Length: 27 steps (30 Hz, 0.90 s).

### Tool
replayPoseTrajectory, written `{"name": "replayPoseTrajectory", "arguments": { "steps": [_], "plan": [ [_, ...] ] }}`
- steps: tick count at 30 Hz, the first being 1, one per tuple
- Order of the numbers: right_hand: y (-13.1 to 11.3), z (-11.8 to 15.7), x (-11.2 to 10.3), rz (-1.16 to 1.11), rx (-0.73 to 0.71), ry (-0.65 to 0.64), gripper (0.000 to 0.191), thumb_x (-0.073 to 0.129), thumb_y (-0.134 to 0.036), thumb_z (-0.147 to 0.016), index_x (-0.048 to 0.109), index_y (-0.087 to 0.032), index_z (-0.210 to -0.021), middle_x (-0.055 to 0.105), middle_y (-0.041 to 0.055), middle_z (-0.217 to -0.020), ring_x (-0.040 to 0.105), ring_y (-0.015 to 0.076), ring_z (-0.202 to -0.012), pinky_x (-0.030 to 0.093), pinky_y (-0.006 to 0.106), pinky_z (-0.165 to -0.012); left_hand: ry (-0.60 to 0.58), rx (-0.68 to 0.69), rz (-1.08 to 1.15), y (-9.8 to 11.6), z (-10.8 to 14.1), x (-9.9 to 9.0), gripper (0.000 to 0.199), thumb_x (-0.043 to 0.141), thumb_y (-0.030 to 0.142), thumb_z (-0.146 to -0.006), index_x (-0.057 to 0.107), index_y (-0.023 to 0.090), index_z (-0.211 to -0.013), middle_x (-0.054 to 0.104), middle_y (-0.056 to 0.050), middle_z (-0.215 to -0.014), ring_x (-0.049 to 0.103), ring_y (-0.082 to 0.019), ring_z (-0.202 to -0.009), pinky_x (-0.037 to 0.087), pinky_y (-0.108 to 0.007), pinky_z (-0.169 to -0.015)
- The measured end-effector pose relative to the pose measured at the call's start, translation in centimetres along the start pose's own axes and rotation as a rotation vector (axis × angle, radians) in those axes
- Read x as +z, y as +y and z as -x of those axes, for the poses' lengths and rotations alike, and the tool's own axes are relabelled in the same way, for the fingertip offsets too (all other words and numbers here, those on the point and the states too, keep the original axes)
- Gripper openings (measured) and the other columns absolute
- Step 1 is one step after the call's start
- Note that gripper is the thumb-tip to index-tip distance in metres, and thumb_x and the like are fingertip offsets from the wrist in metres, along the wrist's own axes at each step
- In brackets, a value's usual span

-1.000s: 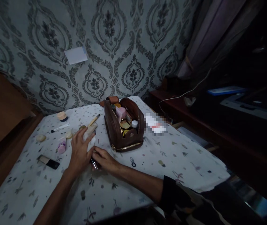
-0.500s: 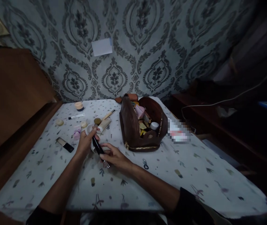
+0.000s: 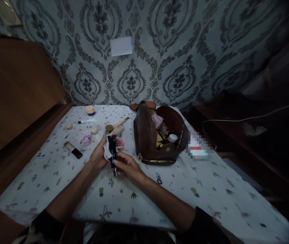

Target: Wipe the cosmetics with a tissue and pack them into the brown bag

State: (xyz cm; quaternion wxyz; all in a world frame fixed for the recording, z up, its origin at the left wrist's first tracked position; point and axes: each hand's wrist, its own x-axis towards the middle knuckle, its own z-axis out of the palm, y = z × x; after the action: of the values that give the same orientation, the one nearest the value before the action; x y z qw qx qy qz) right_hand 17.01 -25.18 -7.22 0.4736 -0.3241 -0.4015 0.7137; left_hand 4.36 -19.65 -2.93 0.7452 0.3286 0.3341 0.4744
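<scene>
A glossy black cosmetic tube (image 3: pixel 112 146) with a shiny silver end lies across my left hand (image 3: pixel 100 154), over a crumpled white cloth (image 3: pixel 107 151) that looks like a wipe. The left fingers curve behind tube and cloth, their tips showing on the far side. My right hand (image 3: pixel 130 166) is closed on the tube's lower end, thumb on top. To the left are a pink-and-white tube (image 3: pixel 86 139) and a black-capped cosmetic item (image 3: pixel 73 150). Beyond the hands lie a round olive-coloured jar or lid (image 3: pixel 109 128), a beige tube (image 3: pixel 117 130) and a wooden-handled brush (image 3: pixel 122 122).
An open brown cosmetic bag (image 3: pixel 144 142), filled with several items including a white-lidded jar (image 3: pixel 173 138), stands right of my hands. A peach-lidded jar (image 3: pixel 90 110) and a slim white tube (image 3: pixel 87 121) lie at the back left. A wooden cabinet (image 3: pixel 20 88) borders the left.
The black tube has turned from slanted to nearly upright in view. My left hand has shifted from its upper end to behind it, with the white cloth showing more. The camera view has shifted slightly.
</scene>
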Motion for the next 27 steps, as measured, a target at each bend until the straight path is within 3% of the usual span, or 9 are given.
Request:
{"name": "replayPoseTrajectory", "arguments": {
  "steps": [3, 5, 8, 11, 14, 19, 23, 25, 27],
  "plan": [
    [0.5, -0.5, -0.2, -0.018, -0.042, 0.061, 0.047, 0.082, -0.054, -0.066, 0.067, -0.014, -0.086, 0.063, 0.0001, -0.076, 0.061, 0.0100, -0.058, 0.042, 0.022, -0.054, -0.132, -0.063, -0.149, -1.1, 0.6, 0.1, 0.054, 0.072, 0.051, -0.078, 0.062, 0.017, -0.118, 0.073, -0.010, -0.091, 0.073, -0.025, -0.078, 0.055, -0.027, -0.050],
    [0.6, -0.7, -0.4, -0.001, -0.045, 0.101, 0.048, 0.082, -0.056, -0.063, 0.067, -0.013, -0.078, 0.064, 0.0020, -0.075, 0.059, 0.0104, -0.058, 0.046, 0.025, -0.055, -0.153, -0.075, -0.213, -1.5, 0.7, 0.1, 0.059, 0.076, 0.051, -0.073, 0.062, 0.017, -0.120, 0.073, -0.009, -0.085, 0.071, -0.023, -0.068, 0.047, -0.023, -0.039],
    [0.4, -0.7, -0.7, 0.105, -0.040, 0.139, 0.051, 0.081, -0.060, -0.060, 0.067, -0.014, -0.074, 0.066, 0.0029, -0.073, 0.061, 0.0141, -0.061, 0.050, 0.028, -0.056, -0.065, 0.010, -0.258, -1.5, 0.6, 0.2, 0.060, 0.077, 0.055, -0.070, 0.064, 0.016, -0.113, 0.067, -0.003, -0.069, 0.063, -0.016, -0.053, 0.043, -0.021, -0.036],
    [-0.3, -0.4, -0.7, 0.303, -0.080, 0.206, 0.046, 0.076, -0.060, -0.067, 0.062, -0.016, -0.070, 0.063, 0.0006, -0.061, 0.056, 0.0131, -0.054, 0.044, 0.025, -0.050, 0.046, 0.139, -0.367, -0.7, 0.3, 0.2, 0.056, 0.073, 0.063, -0.070, 0.066, 0.014, -0.095, 0.058, 0.003, -0.054, 0.051, -0.010, -0.041, 0.038, -0.018, -0.036],
    [-1.4, 0.1, -0.6, 0.392, -0.213, 0.282, 0.038, 0.073, -0.052, -0.073, 0.057, -0.018, -0.074, 0.055, -0.0035, -0.058, 0.048, 0.0096, -0.049, 0.037, 0.022, -0.048, 0.040, 0.135, -0.512, -0.1, 0.3, -0.1, 0.056, 0.062, 0.072, -0.075, 0.065, 0.015, -0.075, 0.053, 0.002, -0.046, 0.044, -0.009, -0.034, 0.031, -0.020, -0.034],
    [-2.7, 0.6, -0.3, 0.317, -0.316, 0.243, 0.051, 0.070, -0.045, -0.079, 0.055, -0.020, -0.121, 0.055, -0.0036, -0.073, 0.048, 0.0100, -0.057, 0.037, 0.023, -0.053, -0.110, -0.068, -0.636, 0.0, 0.7, -1.2, 0.059, 0.057, 0.073, -0.079, 0.061, 0.019, -0.055, 0.050, -0.003, -0.039, 0.044, -0.015, -0.032, 0.028, -0.026, -0.033],
    [-3.1, 0.5, -0.4, 0.282, -0.281, 0.130, 0.043, 0.072, -0.044, -0.076, 0.062, -0.020, -0.110, 0.062, 0.0008, -0.085, 0.046, 0.0083, -0.056, 0.036, 0.022, -0.050, -0.274, -0.186, -0.695, 0.0, 0.8, -1.9, 0.069, 0.049, 0.081, -0.077, 0.060, 0.018, -0.052, 0.051, -0.004, -0.041, 0.044, -0.013, -0.034, 0.028, -0.025, -0.034],
    [-3.2, 0.4, -0.4, 0.269, -0.280, 0.115, 0.040, 0.075, -0.044, -0.073, 0.062, -0.020, -0.103, 0.062, -0.0007, -0.081, 0.044, 0.0075, -0.053, 0.035, 0.021, -0.047, -0.355, -0.202, -0.721, 0.2, 0.6, -2.3, 0.073, 0.044, 0.085, -0.076, 0.059, 0.017, -0.054, 0.052, -0.003, -0.044, 0.043, -0.011, -0.035, 0.029, -0.024, -0.036],
    [-3.5, 0.5, -0.3, 0.260, -0.301, 0.131, 0.037, 0.078, -0.042, -0.069, 0.060, -0.020, -0.094, 0.060, -0.0028, -0.075, 0.044, 0.0070, -0.051, 0.035, 0.020, -0.046, -0.446, -0.208, -0.716, 0.5, 0.4, -2.6, 0.069, 0.055, 0.084, -0.070, 0.058, 0.016, -0.058, 0.053, -0.002, -0.047, 0.045, -0.011, -0.039, 0.032, -0.024, -0.038]
  ]
}}
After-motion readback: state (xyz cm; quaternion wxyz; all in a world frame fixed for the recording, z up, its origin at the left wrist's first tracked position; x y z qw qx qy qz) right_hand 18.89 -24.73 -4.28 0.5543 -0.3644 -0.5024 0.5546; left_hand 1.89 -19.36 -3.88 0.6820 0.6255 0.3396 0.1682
